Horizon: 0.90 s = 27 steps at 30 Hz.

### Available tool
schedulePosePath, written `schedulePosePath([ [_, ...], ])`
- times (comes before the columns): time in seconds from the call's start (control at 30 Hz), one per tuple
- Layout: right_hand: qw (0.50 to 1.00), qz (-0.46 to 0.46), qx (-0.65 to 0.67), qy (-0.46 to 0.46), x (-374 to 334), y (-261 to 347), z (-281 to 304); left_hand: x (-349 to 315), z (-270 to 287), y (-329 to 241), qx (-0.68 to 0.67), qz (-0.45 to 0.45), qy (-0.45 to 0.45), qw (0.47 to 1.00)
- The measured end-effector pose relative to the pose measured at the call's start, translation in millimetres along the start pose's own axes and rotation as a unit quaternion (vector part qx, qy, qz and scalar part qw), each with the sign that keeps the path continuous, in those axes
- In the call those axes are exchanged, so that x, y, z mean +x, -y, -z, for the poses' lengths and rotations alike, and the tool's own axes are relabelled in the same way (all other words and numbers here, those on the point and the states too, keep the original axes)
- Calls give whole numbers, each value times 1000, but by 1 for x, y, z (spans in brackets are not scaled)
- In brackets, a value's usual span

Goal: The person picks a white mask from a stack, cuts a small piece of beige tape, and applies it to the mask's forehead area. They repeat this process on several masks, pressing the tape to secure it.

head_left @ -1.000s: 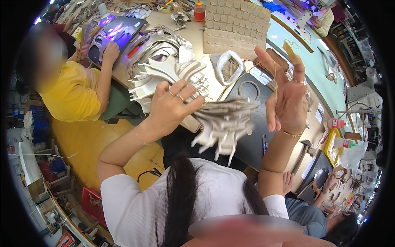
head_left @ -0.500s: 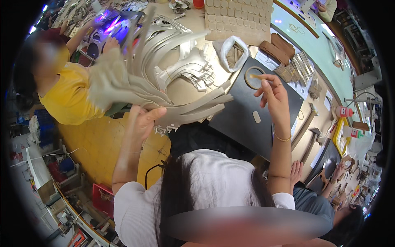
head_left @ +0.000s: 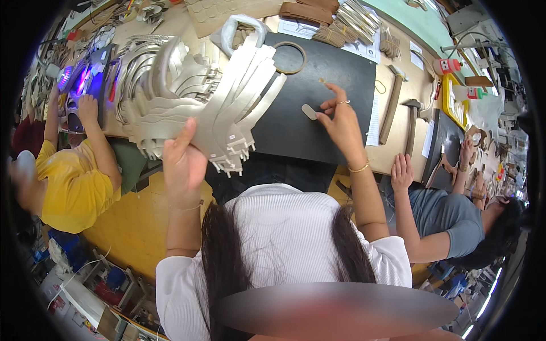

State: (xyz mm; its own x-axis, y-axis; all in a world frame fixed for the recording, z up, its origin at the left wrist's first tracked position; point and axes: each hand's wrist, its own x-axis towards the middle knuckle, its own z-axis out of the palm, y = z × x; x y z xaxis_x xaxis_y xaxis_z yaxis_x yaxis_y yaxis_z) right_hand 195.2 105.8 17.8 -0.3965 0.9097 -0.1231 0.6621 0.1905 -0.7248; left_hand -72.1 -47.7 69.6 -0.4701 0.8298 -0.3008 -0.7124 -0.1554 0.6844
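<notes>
My left hand (head_left: 186,162) grips a fanned bundle of pale beige leather strap pieces (head_left: 219,122), thumb on top. The curved strips spread up and to the right over the black board (head_left: 341,65). Above that board is my right hand (head_left: 343,122), its thumb and forefinger apart. A small yellowish-brown scrap (head_left: 322,80) shows by the forefinger's tip, too blurred to name. Close to the thumb lies a small pale oval piece (head_left: 309,112). At the board's far side rests a brown tape ring (head_left: 305,61).
More curved leather pieces (head_left: 136,77) are heaped behind the bundle. A white bag (head_left: 227,37) of strips stands beyond. Two hammers (head_left: 391,105) lie right of the board. A person in yellow (head_left: 79,182) works at left, another in grey (head_left: 438,219) at right.
My view has shifted, bringing the board nearer the middle. My left hand has turned the bundle so its strips point upward. My right hand has lowered toward the oval piece, and its pinch has loosened.
</notes>
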Motion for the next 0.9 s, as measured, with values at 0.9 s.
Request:
schedulePosePath([
  [0.9, 970, 0, -28, -243, -5, -59, 32, 35, -51, 162, -88, 175, 33, 980],
])
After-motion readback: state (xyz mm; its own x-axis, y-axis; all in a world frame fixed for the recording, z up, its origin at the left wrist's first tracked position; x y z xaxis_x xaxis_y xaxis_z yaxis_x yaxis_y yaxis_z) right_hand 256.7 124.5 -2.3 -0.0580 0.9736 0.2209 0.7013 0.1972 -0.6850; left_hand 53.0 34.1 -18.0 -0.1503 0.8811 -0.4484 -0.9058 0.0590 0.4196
